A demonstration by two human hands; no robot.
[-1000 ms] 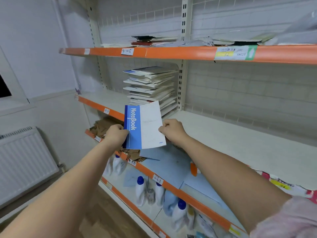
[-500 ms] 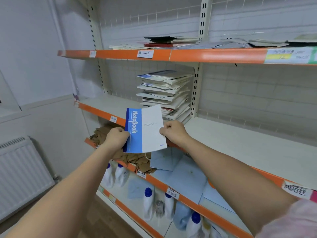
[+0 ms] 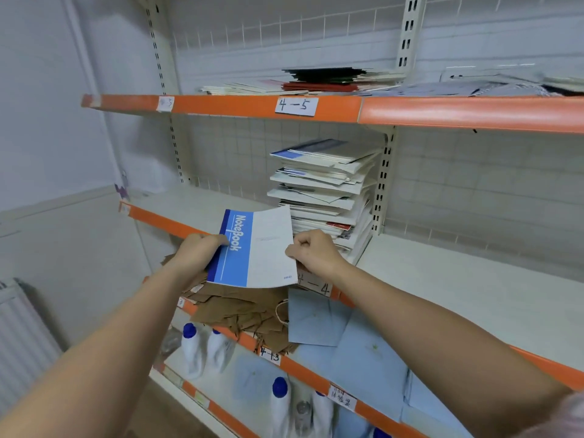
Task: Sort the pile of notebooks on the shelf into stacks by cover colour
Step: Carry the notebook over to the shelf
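Note:
I hold a blue-and-white notebook (image 3: 256,248) marked "NoteBook" in the air, just in front of the middle shelf's orange edge (image 3: 151,215). My left hand (image 3: 199,252) grips its blue spine side. My right hand (image 3: 313,251) pinches its white right edge. Behind it, a tall untidy pile of notebooks (image 3: 325,188) stands on the middle shelf against the upright post; most covers look white, some blue, one red edge low down.
The top shelf (image 3: 221,104) carries flat notebooks in black, red and white (image 3: 322,80). Below lie brown paper bags (image 3: 240,306) and pale blue envelopes (image 3: 319,320). White bottles with blue caps (image 3: 192,346) stand on the lowest shelf. A radiator (image 3: 22,339) is at the left.
Both hands keep their hold on the notebook, which has tilted slightly. The view has shifted left and the pile now sits more to the right behind it.

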